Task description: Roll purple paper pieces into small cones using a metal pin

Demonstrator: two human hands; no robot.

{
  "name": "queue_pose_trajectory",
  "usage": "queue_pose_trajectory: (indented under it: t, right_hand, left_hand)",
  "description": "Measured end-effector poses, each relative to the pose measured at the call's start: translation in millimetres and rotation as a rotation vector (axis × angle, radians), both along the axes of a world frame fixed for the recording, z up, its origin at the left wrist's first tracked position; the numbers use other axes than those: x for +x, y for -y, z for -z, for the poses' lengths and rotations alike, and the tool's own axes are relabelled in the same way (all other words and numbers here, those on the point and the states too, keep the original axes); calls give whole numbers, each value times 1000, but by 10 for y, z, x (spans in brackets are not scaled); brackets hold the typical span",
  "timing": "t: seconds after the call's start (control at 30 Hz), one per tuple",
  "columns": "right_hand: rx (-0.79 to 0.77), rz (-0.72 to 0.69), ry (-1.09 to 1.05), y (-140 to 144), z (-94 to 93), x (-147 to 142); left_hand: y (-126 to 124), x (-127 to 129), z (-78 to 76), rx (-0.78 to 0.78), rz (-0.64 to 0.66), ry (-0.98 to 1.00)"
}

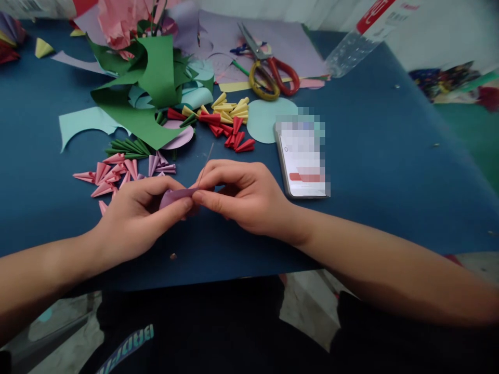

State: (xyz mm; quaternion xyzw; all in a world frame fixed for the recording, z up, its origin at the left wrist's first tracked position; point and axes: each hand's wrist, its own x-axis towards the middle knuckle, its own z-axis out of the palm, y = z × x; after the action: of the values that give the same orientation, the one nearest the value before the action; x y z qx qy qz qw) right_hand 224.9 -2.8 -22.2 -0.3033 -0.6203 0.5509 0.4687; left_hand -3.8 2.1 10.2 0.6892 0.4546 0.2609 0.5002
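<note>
My left hand (140, 215) and my right hand (244, 195) meet over the blue table (390, 171), both pinching a small purple paper piece (175, 196) between thumb and fingers. A thin wire or needle (206, 162) rises from my right fingertips. Just beyond my left hand lie rolled paper cones: pink ones (107, 174) and purple ones (161, 165).
A phone (302, 161) lies right of my right hand. Farther back are green cones (127, 148), red cones (234, 137), yellow cones (230, 109), green paper (156, 72), a light blue circle (263, 119), scissors (268, 70) and purple sheets (288, 44).
</note>
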Motion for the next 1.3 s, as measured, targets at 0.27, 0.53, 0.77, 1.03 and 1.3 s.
queue_pose_trajectory:
  t: [0.27, 0.53, 0.77, 1.03, 1.3]
  right_hand:
    - [-42, 65, 17, -13, 3, -14]
    - [-173, 17, -37, -15, -13, -16]
    - [-187, 17, -73, -17, 40, -44]
    - [-58, 40, -28, 5, 50, -47]
    - [40, 81, 55, 8, 75, -42]
  left_hand:
    - [61, 24, 33, 218, -120, -38]
    - [66, -2, 69, 165, -73, 51]
    - [64, 32, 167, 59, -113, 184]
    - [40, 8, 125, -51, -129, 219]
    - [31, 27, 67, -30, -160, 98]
